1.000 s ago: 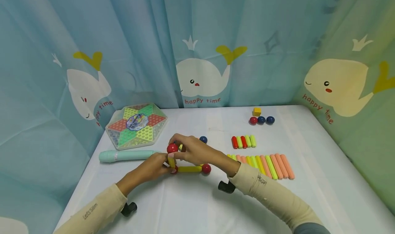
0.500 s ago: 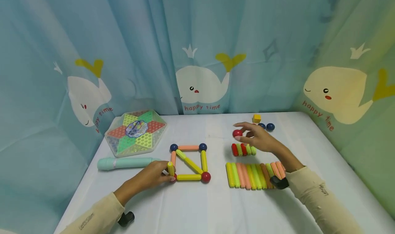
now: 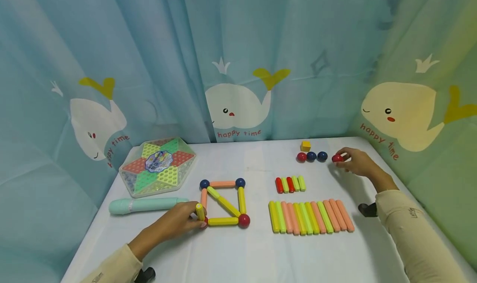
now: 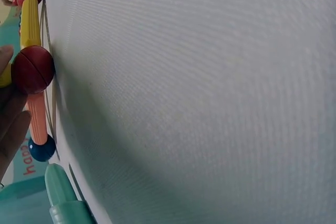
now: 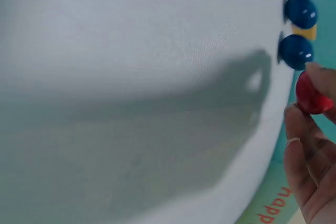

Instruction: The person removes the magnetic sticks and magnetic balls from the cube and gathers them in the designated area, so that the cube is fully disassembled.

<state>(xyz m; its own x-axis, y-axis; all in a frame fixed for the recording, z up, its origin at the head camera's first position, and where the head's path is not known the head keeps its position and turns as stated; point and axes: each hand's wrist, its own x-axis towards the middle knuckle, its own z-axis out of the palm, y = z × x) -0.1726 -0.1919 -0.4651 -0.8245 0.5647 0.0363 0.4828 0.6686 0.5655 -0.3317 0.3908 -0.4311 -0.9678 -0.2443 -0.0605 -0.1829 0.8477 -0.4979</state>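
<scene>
At the table's back right, my right hand (image 3: 358,165) pinches a red ball (image 3: 337,158) between thumb and fingers, just right of the row of balls. My left hand (image 3: 174,223) holds a yellow stick (image 3: 200,211) that stands upright on the near-left red ball (image 4: 32,70) of a flat square. That square has blue balls (image 3: 240,182) at its two far corners and a red ball (image 3: 244,221) at the near right. Orange sticks (image 3: 222,184) and yellow sticks (image 3: 223,221) form its sides, and a yellow-green diagonal (image 3: 225,202) crosses it.
Right of the square lie a row of long sticks (image 3: 311,218) and several short sticks (image 3: 290,184). Behind them are a red ball (image 3: 301,157), two blue balls (image 3: 322,156) and a yellow cube (image 3: 305,146). A star-patterned game board (image 3: 158,167) and a mint tube (image 3: 145,205) lie left.
My right hand has taken the red ball off the upright stick's top and carried it right, past the short sticks, to the back row of balls. The left hand stays at the stick.
</scene>
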